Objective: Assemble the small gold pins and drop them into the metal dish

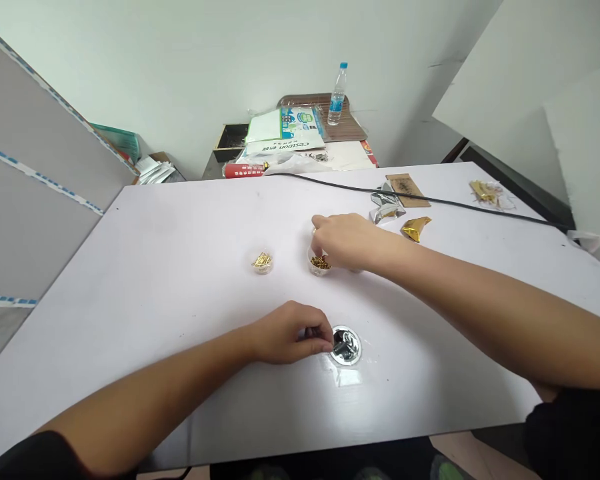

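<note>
My left hand (293,333) rests on the white table (180,267), fingers curled and pinched on a small dark piece at the rim of a clear round dish (347,345) of dark metal parts. My right hand (347,241) reaches over a second clear dish (320,263) holding small gold parts, its fingers bent down into or onto that dish; what they hold is hidden. A third small dish (263,261) with gold parts stands alone to the left.
A black cable (430,199) crosses the far side of the table. Silver and gold foil bags (400,217), a brown card (404,189) and a packet (487,192) lie far right. Behind stand a water bottle (337,95), papers and boxes.
</note>
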Tool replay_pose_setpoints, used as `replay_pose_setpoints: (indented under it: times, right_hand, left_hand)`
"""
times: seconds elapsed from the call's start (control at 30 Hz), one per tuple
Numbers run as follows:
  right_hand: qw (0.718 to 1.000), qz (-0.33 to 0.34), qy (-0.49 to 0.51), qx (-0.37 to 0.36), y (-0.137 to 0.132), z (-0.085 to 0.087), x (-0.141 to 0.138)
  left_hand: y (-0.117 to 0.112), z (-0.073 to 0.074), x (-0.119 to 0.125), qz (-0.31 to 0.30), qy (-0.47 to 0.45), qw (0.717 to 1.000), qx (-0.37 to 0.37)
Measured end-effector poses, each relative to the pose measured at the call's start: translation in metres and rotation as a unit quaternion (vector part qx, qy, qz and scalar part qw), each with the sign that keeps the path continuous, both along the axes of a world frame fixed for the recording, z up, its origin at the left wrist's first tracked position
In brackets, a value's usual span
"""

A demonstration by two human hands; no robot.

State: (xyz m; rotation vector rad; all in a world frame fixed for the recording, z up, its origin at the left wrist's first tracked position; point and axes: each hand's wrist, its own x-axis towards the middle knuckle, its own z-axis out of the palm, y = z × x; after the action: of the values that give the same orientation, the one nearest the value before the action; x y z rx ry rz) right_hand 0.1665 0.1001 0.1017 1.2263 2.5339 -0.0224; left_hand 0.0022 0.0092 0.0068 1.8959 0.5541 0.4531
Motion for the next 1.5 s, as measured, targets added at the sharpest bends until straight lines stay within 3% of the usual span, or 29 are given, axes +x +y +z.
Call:
replay_pose_setpoints:
  times: [0.23, 0.63, 1.0, 1.2, 1.3, 1.43, 1.5]
  right_hand:
    - [0.996, -0.014, -0.085, -0.02, -0.002, -0.001, -0.014]
    - [0.994, -0.001, -0.102, -0.043, -0.003, -0.002, -0.015]
    - [0.997, 0.017, -0.056, -0.045, -0.001, -0.003, -0.004]
    - [1.0, 0.011, 0.006, -0.023, 0.004, -0.009, 0.008]
    - [0.995, 0.042, 0.089, 0.002, 0.002, -0.009, 0.021]
    - [0.948, 0.105, 0.262, 0.143, -0.017, -0.008, 0.041]
    - [0.923, 0.085, 0.346, 0.145, -0.035, -0.013, 0.045]
  left_hand:
    - [-0.001, -0.003, 0.0, -0.022, -0.028, 0.999, 0.018]
    - [0.001, -0.001, 0.0, -0.036, -0.019, 0.999, 0.017]
    - [0.001, -0.002, -0.001, -0.041, -0.025, 0.999, 0.009]
    - [0.001, -0.001, -0.001, -0.038, -0.029, 0.999, 0.002]
    - [0.002, 0.0, -0.002, -0.03, -0.038, 0.999, -0.009]
    - [0.005, 0.0, -0.002, 0.015, -0.08, 0.996, -0.046]
    - [0.006, 0.0, -0.002, 0.038, -0.101, 0.991, -0.08]
